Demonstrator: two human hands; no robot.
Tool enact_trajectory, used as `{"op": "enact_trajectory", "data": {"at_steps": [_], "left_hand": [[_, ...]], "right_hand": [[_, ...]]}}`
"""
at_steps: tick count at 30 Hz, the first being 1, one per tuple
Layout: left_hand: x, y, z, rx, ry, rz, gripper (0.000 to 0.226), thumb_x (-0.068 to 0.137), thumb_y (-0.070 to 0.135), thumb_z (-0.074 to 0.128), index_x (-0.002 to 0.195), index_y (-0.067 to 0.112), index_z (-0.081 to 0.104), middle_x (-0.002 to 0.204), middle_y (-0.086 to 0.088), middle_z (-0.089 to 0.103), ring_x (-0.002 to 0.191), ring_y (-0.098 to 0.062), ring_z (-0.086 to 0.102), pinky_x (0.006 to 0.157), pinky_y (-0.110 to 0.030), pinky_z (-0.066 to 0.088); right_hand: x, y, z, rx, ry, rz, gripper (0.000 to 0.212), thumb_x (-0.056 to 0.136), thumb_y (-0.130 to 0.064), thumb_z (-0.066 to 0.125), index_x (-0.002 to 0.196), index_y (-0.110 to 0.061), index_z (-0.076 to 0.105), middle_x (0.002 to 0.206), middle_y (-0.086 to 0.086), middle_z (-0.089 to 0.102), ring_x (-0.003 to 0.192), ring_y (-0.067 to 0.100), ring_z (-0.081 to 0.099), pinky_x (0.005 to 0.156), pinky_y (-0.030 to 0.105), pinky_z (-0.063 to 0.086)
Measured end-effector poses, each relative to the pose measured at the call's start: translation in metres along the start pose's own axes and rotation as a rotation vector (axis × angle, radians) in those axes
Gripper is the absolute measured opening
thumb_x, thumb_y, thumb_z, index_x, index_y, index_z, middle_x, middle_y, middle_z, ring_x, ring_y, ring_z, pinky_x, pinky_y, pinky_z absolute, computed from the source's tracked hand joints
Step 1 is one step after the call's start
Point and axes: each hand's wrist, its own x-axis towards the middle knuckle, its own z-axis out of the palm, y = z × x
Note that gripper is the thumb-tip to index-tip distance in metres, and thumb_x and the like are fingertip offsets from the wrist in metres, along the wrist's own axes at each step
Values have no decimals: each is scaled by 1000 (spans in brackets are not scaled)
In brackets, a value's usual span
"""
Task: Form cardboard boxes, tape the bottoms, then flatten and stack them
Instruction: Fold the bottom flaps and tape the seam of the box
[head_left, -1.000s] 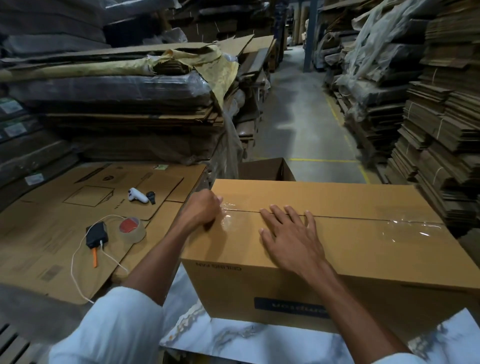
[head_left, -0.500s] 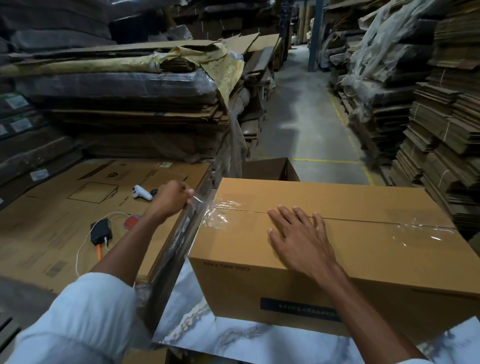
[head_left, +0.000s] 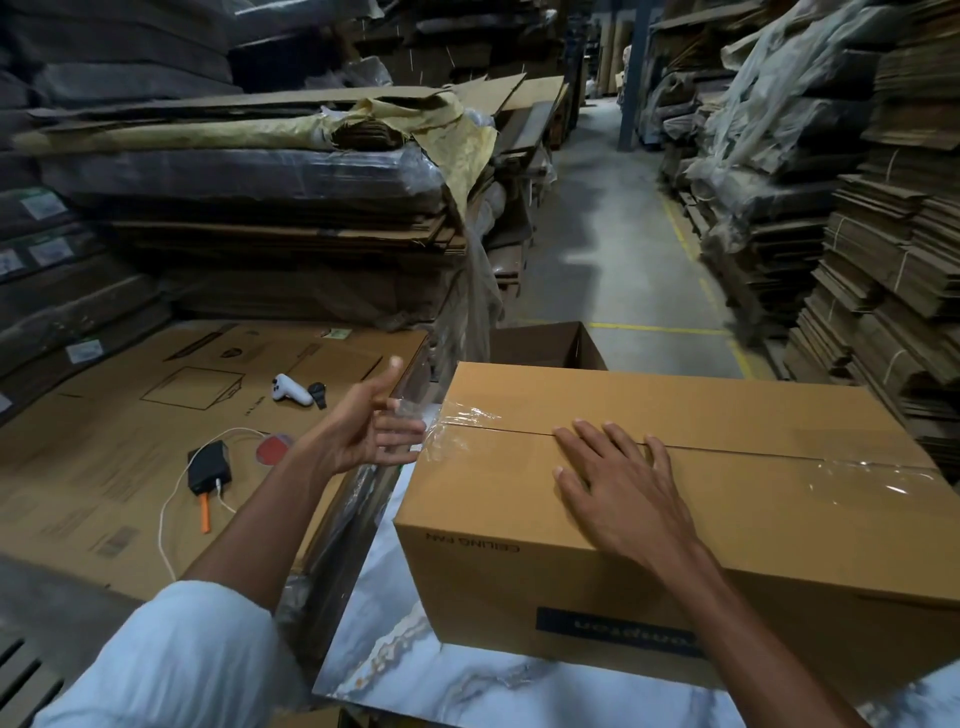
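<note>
You had one formed cardboard box (head_left: 727, 519) in front of you, one strip of clear tape (head_left: 470, 418) along its top seam, and two hands at work. Your right hand (head_left: 618, 483) lay flat on the box top, fingers straight and spread, fingertips on the seam. Your left hand (head_left: 363, 431) hung just off the box's left end, wide and holding nothing, palm turned toward the box and thumb up. Its fingers were right beside the crinkled end of the tape, though contact could not be made out. Left of your left forearm, on a flat cardboard sheet (head_left: 104, 441), lay one red-cored tape roll (head_left: 272, 448) partly hidden by the wrist, one black device (head_left: 209, 460) with one white cable (head_left: 166, 525), one orange-handled tool (head_left: 205, 512) and one white controller (head_left: 291, 389). One open brown box (head_left: 545, 345) stood beyond your hands. The box side below your right hand read "CEILING FAN" (head_left: 471, 539), upside down to you; the blue label (head_left: 618, 629) under your right forearm was too blurred to read.
</note>
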Motion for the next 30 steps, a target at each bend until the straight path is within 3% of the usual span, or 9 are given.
{"op": "enact_trajectory", "data": {"at_steps": [2,6,12,14,16,18,21,24,30], "left_hand": [[0,-3,2,122,-22,63,60,68,33,88,110,5,55,114,-23,69,90,-28,74,66,-37,63],[3,-6,7,58,34,107,53,80,-4,77,126,1,50,113,-22,67,79,-27,76,61,-33,62],[3,-5,10,49,78,140,17,98,-8,53,103,8,51,115,-23,57,76,-28,73,58,-33,64],[3,-5,11,0,98,126,14,103,-8,44,108,5,48,113,-21,53,71,-28,72,54,-32,63],[5,-10,7,-123,122,101,24,105,-7,38,126,4,42,123,-24,46,82,-36,69,55,-38,63],[9,-20,-1,-237,147,85,24,106,-7,34,125,6,40,124,-30,44,90,-42,68,58,-44,64],[15,-31,-12,-248,115,75,16,105,-6,36,103,6,47,117,-28,52,98,-44,70,65,-46,65],[20,-33,-30,-289,40,33,8,102,0,50,105,6,54,125,-27,59,105,-42,71,76,-49,64],[28,-29,-67,-396,-18,-41,54,82,-9,61,136,2,56,130,-24,66,115,-39,68,76,-47,64]], "right_hand": [[0,0,0,2,-4,5,59,102,-61,17,159,-44,12,168,-15,9,156,14,5,124,56,-3],[-1,0,-1,1,-1,3,59,102,-61,16,158,-44,13,168,-15,10,155,14,6,124,56,-1],[-1,0,-1,9,3,9,61,101,-62,16,158,-44,13,168,-16,11,155,12,6,124,54,-2],[-1,1,-1,10,-3,11,60,101,-62,17,159,-43,13,168,-16,11,155,12,6,124,54,-2],[0,1,-1,10,-5,13,60,101,-62,17,158,-43,13,168,-16,11,155,12,6,124,54,-1],[0,1,0,10,-7,13,60,101,-62,18,158,-43,14,168,-16,11,155,12,7,124,54,-1],[0,1,1,12,3,15,59,101,-61,18,158,-44,15,168,-16,12,155,12,8,124,53,-1],[1,1,0,6,3,16,60,101,-61,18,158,-43,15,168,-17,12,155,12,8,124,53,-1],[-2,-1,-3,10,2,22,58,102,-60,20,158,-44,16,168,-17,11,155,12,6,124,52,-3]]}}
